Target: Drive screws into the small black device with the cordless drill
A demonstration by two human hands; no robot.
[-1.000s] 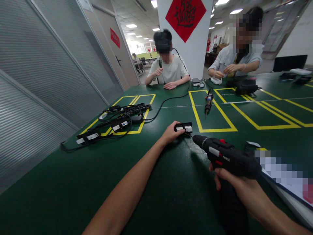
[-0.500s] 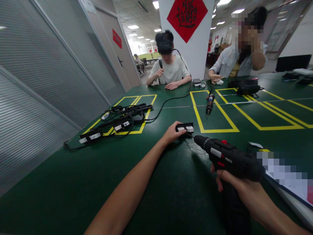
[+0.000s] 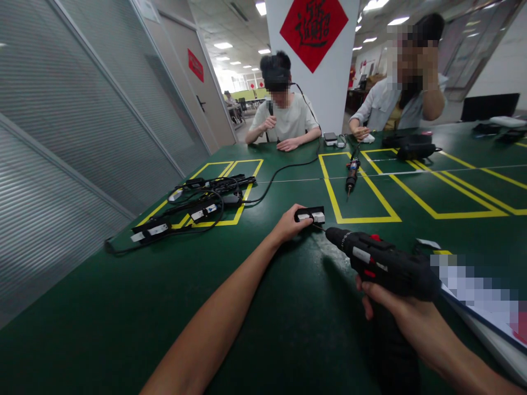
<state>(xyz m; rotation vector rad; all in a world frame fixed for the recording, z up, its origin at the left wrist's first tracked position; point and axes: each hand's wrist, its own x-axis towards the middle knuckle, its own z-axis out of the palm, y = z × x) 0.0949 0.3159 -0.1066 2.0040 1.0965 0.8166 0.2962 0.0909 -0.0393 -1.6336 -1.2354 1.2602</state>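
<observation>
My left hand [image 3: 289,224] is closed on a small black block with white labels [image 3: 316,215], holding it on the green table [image 3: 255,329]. In my right hand [image 3: 389,299] is a black cordless drill [image 3: 382,260] with red switches, its handle wrapped by my fingers. The drill points left, and its thin bit [image 3: 319,227] reaches the near side of the block. Whether the bit tip touches or enters the block I cannot make out.
Black cables and adapters [image 3: 201,206] lie on the left, across yellow tape. A slim screwdriver-like tool [image 3: 352,175] lies ahead. Papers [image 3: 486,296] are at the right. Two people sit opposite, one in a white shirt [image 3: 302,112], one in a light blue shirt [image 3: 376,101].
Hands, block and drill keep nearly the same places relative to each other. The whole view has shifted very slightly, and the drill's rear sits a touch further left.
</observation>
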